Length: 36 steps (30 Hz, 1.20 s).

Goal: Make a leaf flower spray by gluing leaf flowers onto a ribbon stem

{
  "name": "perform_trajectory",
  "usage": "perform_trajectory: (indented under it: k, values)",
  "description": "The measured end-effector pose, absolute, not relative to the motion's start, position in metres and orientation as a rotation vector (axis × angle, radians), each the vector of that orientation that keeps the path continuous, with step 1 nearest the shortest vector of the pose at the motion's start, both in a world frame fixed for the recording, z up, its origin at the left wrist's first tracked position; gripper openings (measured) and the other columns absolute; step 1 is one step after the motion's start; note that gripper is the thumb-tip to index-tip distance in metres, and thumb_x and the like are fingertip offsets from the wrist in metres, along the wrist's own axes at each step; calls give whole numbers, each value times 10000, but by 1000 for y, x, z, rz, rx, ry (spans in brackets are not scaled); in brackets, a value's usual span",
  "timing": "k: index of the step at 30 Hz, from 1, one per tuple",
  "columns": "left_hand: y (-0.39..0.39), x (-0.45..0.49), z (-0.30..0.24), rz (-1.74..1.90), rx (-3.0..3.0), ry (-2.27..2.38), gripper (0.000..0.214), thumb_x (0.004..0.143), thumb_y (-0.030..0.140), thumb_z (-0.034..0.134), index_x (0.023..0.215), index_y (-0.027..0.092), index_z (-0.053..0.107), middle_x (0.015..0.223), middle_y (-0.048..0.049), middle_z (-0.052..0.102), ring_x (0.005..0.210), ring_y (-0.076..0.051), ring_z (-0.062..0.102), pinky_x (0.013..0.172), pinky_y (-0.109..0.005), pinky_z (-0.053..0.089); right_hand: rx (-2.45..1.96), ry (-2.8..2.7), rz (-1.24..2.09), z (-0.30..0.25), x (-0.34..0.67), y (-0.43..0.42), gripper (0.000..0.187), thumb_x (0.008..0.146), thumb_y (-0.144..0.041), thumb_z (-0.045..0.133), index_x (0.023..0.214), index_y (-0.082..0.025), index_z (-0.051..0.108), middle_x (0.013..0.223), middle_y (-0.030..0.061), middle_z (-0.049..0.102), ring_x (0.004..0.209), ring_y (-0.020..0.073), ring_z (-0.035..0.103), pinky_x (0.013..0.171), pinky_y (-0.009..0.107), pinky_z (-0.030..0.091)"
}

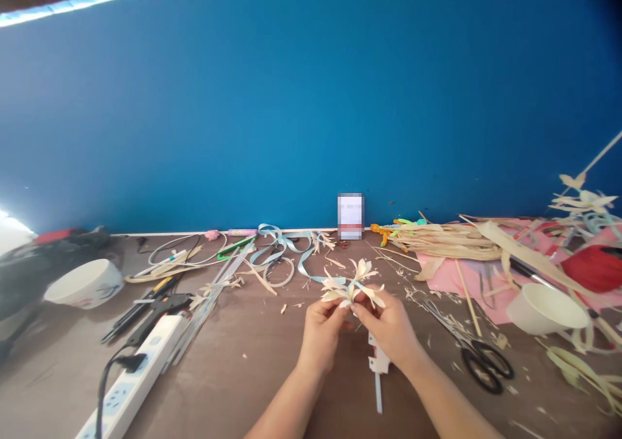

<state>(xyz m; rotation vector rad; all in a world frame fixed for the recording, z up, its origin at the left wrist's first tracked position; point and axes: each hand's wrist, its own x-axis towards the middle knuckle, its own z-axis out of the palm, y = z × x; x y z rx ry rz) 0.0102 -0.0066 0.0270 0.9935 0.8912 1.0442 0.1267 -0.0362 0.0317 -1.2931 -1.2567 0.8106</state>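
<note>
Both hands meet in the middle of the head view around a cream flower (350, 291) with pointed petals, which look like dried husk. My left hand (321, 331) pinches the flower's base from the left, thumb and fingers closed. On the other side my right hand (389, 326) is also closed on the base, its thumb near my left thumb. The pinched part is mostly hidden by the fingers. Under my right wrist lies a white tool with a narrow grey bar (379, 361), partly covered. A light blue ribbon (307, 267) curls just behind the flower.
Scissors (479, 355) with black handles, a white cup (548, 309) and husk strips (447, 239) lie on the right. Left are a power strip (133, 381), black glue gun (165, 306), clear sticks (214, 300) and a white bowl (86, 283). A blue panel (291, 102) stands behind.
</note>
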Motion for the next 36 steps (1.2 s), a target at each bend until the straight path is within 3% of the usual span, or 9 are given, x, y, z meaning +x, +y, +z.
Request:
perform_trajectory:
  k: [8, 20, 29, 36]
  values:
    - [-5, 11, 24, 1089, 1011, 824, 158, 642, 271, 679, 687, 122, 698, 614, -25, 606, 551, -92, 487, 427, -159, 422, -1332, -1278, 757, 23, 125, -36, 111, 774, -274, 533, 712, -185, 510, 587, -12, 550, 497, 115, 471, 485, 216, 375]
    - [-9, 14, 21, 1079, 886, 701, 116, 659, 235, 677, 712, 134, 700, 663, -39, 648, 598, -114, 553, 528, -198, 446, -1393, -1229, 587, 21, 116, -41, 91, 767, -244, 523, 696, -188, 528, 603, -6, 544, 531, 127, 487, 501, 217, 413]
    - [-8, 13, 20, 1095, 904, 658, 121, 660, 216, 683, 716, 109, 672, 678, -33, 599, 598, -104, 524, 516, -197, 430, -1124, -897, 1020, 31, 110, -40, 231, 709, -381, 609, 655, -165, 546, 608, 7, 571, 551, 141, 532, 518, 247, 465]
    - [-7, 13, 26, 1039, 769, 698, 209, 582, 229, 734, 724, 113, 635, 671, -19, 565, 589, -107, 509, 424, -173, 395, -1162, -886, 1019, 24, 113, -38, 236, 707, -365, 614, 625, -181, 492, 532, -48, 466, 476, 97, 430, 432, 204, 398]
